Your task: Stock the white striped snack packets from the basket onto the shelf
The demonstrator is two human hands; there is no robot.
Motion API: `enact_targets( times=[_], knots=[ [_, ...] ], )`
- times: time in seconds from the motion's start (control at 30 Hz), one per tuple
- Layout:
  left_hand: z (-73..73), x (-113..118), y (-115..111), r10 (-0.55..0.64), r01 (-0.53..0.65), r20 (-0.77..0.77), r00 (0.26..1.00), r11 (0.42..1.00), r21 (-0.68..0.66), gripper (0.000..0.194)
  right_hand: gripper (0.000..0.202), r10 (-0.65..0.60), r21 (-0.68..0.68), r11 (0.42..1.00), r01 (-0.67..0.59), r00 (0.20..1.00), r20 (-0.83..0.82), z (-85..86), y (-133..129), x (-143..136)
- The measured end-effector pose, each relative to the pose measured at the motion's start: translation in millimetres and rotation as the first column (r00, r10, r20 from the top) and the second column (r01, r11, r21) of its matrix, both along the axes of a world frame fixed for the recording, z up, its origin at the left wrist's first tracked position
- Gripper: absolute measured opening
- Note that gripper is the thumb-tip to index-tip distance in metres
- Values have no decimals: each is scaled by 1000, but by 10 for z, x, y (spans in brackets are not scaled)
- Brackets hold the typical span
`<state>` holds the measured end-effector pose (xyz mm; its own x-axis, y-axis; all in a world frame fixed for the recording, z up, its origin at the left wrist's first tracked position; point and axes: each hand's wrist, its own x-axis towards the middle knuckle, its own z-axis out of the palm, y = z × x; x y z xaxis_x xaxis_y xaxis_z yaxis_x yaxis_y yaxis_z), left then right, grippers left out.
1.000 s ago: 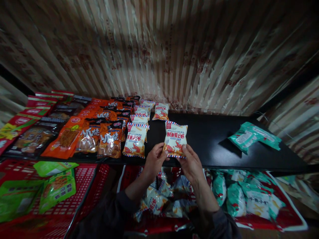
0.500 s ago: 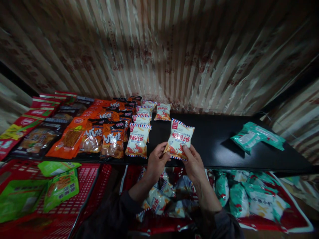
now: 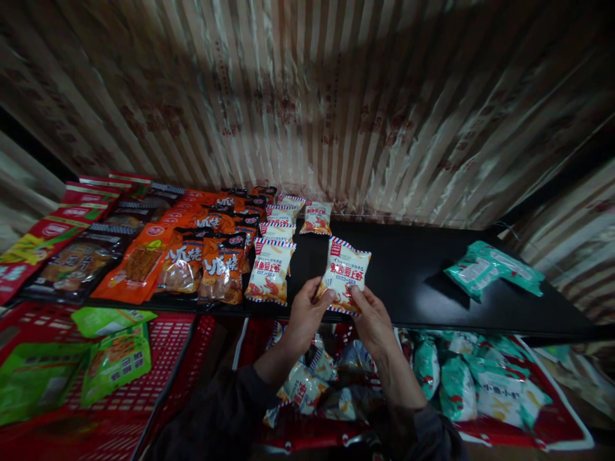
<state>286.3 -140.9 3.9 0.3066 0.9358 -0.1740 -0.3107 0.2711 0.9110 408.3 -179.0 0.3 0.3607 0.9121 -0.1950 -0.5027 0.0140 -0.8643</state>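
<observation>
Noted nearest, at lower left, a red basket (image 3: 173, 349) holding light-green packets (image 3: 118, 362). Found striped-edge packets (image 3: 302, 387) heaped in a red crate (image 3: 317, 439) at bottom centre, between the dark sleeves (image 3: 245, 390), and teal bags (image 3: 497, 390) to the right, also over red plastic (image 3: 564, 413); could not tell one crate from two.

Above these, saw left hand (image 3: 306, 317) and right hand (image 3: 375, 320) both pinching one white snack packet (image 3: 346, 269), one at each lower corner. Made out thumbs (image 3: 357, 293) on the printed face; could not make out the grip behind. Placed packet just beyond both hands, lower end between thumbs, upper end free, over the front of the black shelf (image 3: 413, 253). Could not tell whether touching it.

Judged packet light and soft, puffed with air, contents probably brittle, film glossy and likely slippery. Reckoned lower corners a sound hold, with light thumb pressure; would have avoided hard squeezing at the middle.

Farther on, logged a column of matching packets (image 3: 270, 272) left of the held one, apart from the left hand; then orange-and-black packets (image 3: 221, 269) beside that column, teal packets (image 3: 494, 269) well apart on the right. Recorded one lone packet (image 3: 316, 218) near the back, then striped sheeting (image 3: 307, 115) behind everything.
</observation>
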Motion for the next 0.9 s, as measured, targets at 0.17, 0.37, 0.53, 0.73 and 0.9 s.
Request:
enact_targets(
  times=[0.17,0.37,0.53,0.73,0.9],
  knots=[
    [2,27,-11,20,-19,34,999,1000,-25,38,42,-33,-10,999,33,999,-18,-44,18,26],
    [1,43,-29,17,-17,11,1000,1000,-11,37,45,-115,-50,992,114,993,-20,-85,19,3],
    [-16,40,25,67,-67,-29,997,998,6,33,44,-65,-54,997,63,997,-38,-46,28,-3],
    [-139,97,124,122,-120,-60,991,992,41,40,45,-105,-59,993,105,994,11,-51,180,35],
    [-204,150,243,226,-193,-208,952,966,171,54,44,-136,-9,991,136,990,40,-51,454,89]
  ],
)
